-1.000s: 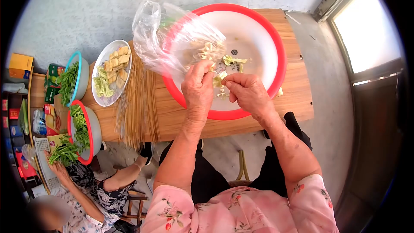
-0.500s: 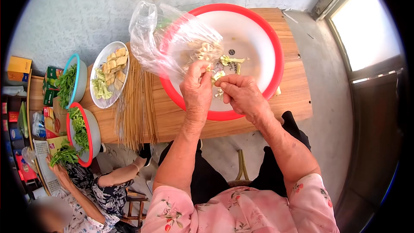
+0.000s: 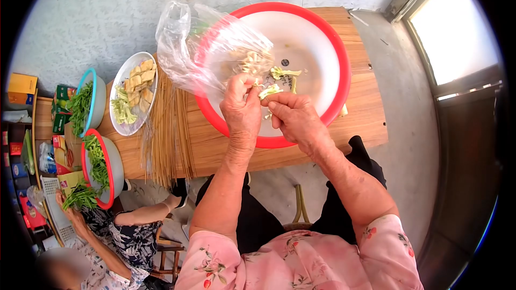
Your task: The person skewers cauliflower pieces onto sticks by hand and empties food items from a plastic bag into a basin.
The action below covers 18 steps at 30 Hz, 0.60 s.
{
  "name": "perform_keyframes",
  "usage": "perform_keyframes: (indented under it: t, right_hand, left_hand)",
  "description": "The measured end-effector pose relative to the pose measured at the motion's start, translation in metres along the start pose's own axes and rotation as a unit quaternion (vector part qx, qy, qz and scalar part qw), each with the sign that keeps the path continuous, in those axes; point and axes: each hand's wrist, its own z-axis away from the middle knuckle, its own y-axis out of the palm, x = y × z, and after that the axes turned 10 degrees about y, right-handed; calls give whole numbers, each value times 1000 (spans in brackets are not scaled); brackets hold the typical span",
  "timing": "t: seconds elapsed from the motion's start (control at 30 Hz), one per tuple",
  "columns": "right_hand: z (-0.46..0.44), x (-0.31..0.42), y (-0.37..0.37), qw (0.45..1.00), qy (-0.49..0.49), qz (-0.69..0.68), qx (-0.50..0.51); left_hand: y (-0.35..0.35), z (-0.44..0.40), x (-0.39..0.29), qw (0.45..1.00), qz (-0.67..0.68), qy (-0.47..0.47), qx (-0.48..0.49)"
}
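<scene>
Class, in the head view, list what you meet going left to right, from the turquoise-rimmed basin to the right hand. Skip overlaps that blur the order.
Turquoise-rimmed basin, white oval plate, thin sticks, left hand, right hand.

Wall (image 3: 102, 21): pale blue;
Floor (image 3: 395, 70): grey;
Door (image 3: 465, 166): dark, bright pane (image 3: 451, 29) above;
Turquoise basin (image 3: 99, 99): holds leafy greens (image 3: 80, 106);
Orange box (image 3: 22, 83): near the wall

a home or small food shop, can't tell which: bowls (image 3: 115, 164) of greens (image 3: 98, 165), thin sticks (image 3: 171, 137) on a wooden table (image 3: 366, 102), boxes (image 3: 20, 169) packed on a shelf (image 3: 17, 131).
</scene>
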Motion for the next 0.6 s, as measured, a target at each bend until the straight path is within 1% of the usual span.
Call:
perform_keyframes:
  t: [0.13, 0.27, 0.4, 0.47, 0.5, 0.57, 0.6]
  right_hand:
    - [3, 1, 1, 1000, -2, -6, -1]
    - [3, 2, 0, 1000, 17, -7, 2]
    - [2, 2, 0, 1000, 11, -4, 0]
    - [2, 3, 1, 1000, 8, -1, -4]
    - [2, 4, 1, 1000, 4, 2, -8]
    - [0, 2, 0, 1000, 2, 5, -9]
    - [-1, 2, -1, 1000, 2, 7, -9]
  left_hand:
    - [1, 1, 0, 1000, 3, 8, -2]
    - [3, 0, 1, 1000, 5, 18, -7]
    - [3, 1, 2, 1000, 0, 10, -4]
    - [3, 2, 6, 999, 1, 39, 6]
    - [3, 3, 4, 999, 1, 39, 6]
    - [4, 4, -4, 998, 58, -6, -1]
    - [3, 3, -6, 998, 58, -6, -1]
